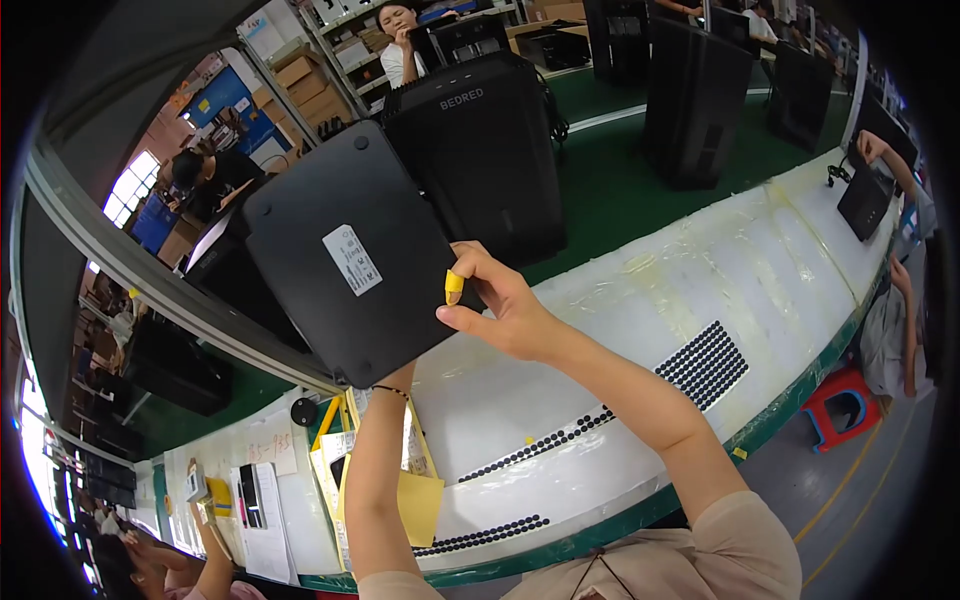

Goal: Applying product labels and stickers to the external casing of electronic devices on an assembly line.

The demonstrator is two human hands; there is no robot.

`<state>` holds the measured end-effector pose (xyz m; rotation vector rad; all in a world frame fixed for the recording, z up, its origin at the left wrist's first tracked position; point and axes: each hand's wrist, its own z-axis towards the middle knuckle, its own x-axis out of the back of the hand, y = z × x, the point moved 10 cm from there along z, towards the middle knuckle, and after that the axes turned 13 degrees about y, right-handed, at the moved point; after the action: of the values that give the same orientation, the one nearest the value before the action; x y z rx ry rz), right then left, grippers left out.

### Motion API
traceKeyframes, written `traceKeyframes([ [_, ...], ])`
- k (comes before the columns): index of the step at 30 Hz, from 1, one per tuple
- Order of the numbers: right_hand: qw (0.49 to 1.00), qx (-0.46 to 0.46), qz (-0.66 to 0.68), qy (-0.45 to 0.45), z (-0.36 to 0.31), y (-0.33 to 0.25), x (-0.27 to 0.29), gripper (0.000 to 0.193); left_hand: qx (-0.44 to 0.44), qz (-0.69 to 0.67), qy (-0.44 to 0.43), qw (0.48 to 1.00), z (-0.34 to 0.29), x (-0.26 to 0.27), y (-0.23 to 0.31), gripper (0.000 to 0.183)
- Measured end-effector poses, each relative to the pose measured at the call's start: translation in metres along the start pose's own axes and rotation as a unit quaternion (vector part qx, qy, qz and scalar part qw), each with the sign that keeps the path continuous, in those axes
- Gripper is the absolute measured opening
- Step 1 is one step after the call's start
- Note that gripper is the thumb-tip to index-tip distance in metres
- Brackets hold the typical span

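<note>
a flat black box with rounded corners is held up in the air above the desk, tilted, its broad underside facing the camera. a white rectangular label sits near the middle of that face.

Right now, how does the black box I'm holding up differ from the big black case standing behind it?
The flat black box is held up off the bench, tilted, between the left hand and right hand; the tall black case stands upright on the green surface. The box shows a white label, and the case has pale lettering near its top. Both are black with rounded corners.
</note>
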<state>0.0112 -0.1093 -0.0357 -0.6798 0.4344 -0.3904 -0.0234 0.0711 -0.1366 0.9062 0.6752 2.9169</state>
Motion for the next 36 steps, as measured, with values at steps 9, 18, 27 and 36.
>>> traceKeyframes([
  [9,0.998,-0.025,-0.03,0.051,0.055,0.023,-0.02,0.015,-0.32,0.332,-0.173,0.871,-0.05,-0.034,0.022,0.05],
  [18,0.988,-0.004,-0.096,0.121,0.152,0.067,-0.036,0.016,-0.02,0.02,-0.202,0.979,-0.104,-0.061,0.04,0.046],
  [27,0.958,-0.037,-0.217,0.182,0.21,0.115,-0.031,0.035,-0.061,0.079,-0.156,0.983,-0.105,-0.055,0.051,0.048],
  [36,0.903,-0.068,-0.375,0.2,0.245,0.13,-0.01,0.049,-0.057,0.076,-0.159,0.983,-0.102,-0.051,0.052,0.047],
])
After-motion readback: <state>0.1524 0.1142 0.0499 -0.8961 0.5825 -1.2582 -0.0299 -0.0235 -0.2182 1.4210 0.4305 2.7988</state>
